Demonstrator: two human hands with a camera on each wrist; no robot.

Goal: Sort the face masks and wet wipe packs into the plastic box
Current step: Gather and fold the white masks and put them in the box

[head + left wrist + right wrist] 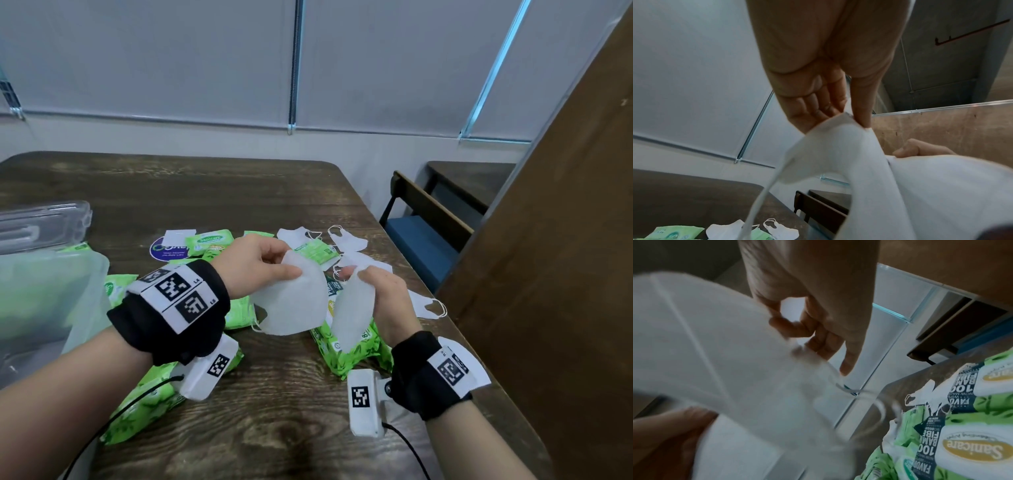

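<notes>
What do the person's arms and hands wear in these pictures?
Both forearms are bare, without sleeves. Each wrist has a black fabric band with white square-code tags. Under each wrist hangs a white camera block with a code tag and a black cable. Left hand and right hand are ungloved.

Plain white fabric face masks [291, 301], green leaf-print plastic wet wipe packs [349, 353] with dark banners – all on a dark brown wood-grain table [212, 192]. Black wristbands [171, 315] – checkered white tags.

Wooden table [274, 192]: masks [349, 241], wipe packs [352, 349]
</notes>
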